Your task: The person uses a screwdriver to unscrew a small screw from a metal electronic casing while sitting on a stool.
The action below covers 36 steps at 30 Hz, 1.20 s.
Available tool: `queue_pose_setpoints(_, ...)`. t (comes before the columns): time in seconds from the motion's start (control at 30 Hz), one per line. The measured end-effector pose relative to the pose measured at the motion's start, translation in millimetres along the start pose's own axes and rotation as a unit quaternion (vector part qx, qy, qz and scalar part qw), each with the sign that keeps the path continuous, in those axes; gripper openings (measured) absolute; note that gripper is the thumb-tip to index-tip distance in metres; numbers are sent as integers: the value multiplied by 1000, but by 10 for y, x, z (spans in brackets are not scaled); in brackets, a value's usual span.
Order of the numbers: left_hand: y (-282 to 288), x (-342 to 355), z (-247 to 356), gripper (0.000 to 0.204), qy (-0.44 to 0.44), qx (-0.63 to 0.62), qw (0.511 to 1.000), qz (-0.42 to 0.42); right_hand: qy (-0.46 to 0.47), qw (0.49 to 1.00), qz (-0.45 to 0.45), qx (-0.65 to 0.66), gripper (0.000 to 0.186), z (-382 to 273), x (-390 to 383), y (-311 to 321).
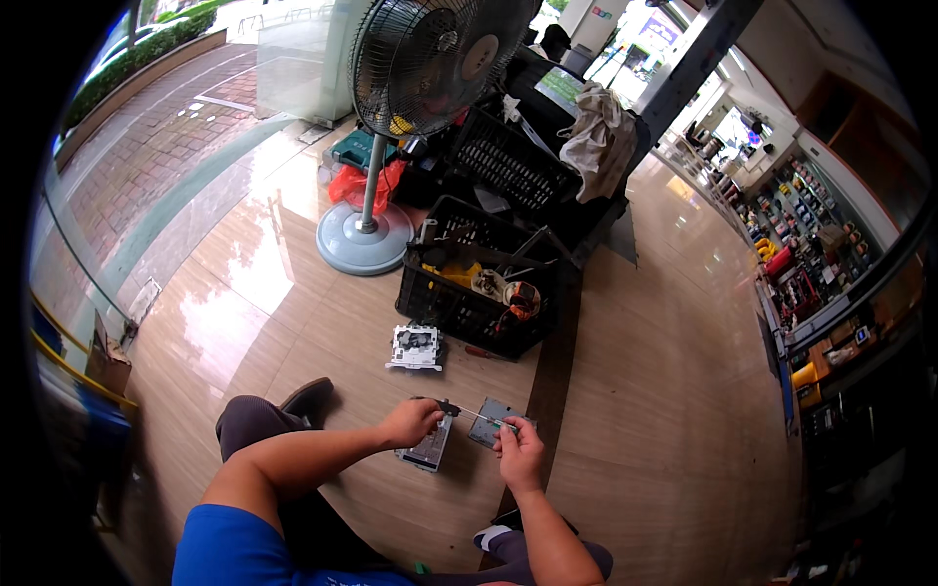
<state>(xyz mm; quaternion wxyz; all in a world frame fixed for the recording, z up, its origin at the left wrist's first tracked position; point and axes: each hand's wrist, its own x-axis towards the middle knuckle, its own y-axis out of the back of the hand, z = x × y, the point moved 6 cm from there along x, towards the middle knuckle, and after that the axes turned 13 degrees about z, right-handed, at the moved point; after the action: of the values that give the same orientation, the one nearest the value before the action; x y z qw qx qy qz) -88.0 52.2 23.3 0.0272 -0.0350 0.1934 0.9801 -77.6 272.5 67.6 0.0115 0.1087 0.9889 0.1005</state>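
Observation:
My left hand (412, 422) is closed on the black end of a thin, metal-shafted tool, which looks like a screwdriver (473, 414). The shaft points right to my right hand (520, 454), whose fingers pinch close to its far end; a small greenish bit shows there, too small to make out. Under my left hand a grey rectangular housing (426, 453) lies on the floor. Behind my right fingers is a flat grey panel (486, 431), partly covered. Farther off lies a white plastic frame (417, 349) with dark parts in its middle.
A black crate (430, 298) of tools stands beyond the white frame, with another black crate (513, 161) behind it. To their left a standing fan rests on a round grey base (363, 252). Stocked shelves (811, 234) line the right. My shoe (308, 398) is at left.

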Motion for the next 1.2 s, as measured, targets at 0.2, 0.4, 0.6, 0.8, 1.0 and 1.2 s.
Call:
queue_pose_setpoints(0.2,31,-4,-31,25,2,3,1000,5,-18,996,-82,-24,18,-56,-137,-192)
queue_pose_setpoints(0.4,25,-9,-11,25,1,-7,1000,6,-21,999,-32,-15,16,-115,-75,-98)
queue_pose_setpoints(0.6,6,-17,11,25,-6,-3,1000,7,-6,994,-92,-50,18,-41,-158,-182)
queue_pose_setpoints(0.8,28,10,-33,23,-11,-7,999,41,-8,999,-36,-41,16,-136,-73,-125)
queue_pose_setpoints(1.0,8,-3,-5,23,21,-43,999,16,-15,997,-60,-42,17,-100,-117,-124)
queue_pose_setpoints(1.2,76,-33,-10,22,35,1,999,-2,-27,998,-50,-37,16,-148,-151,-166)
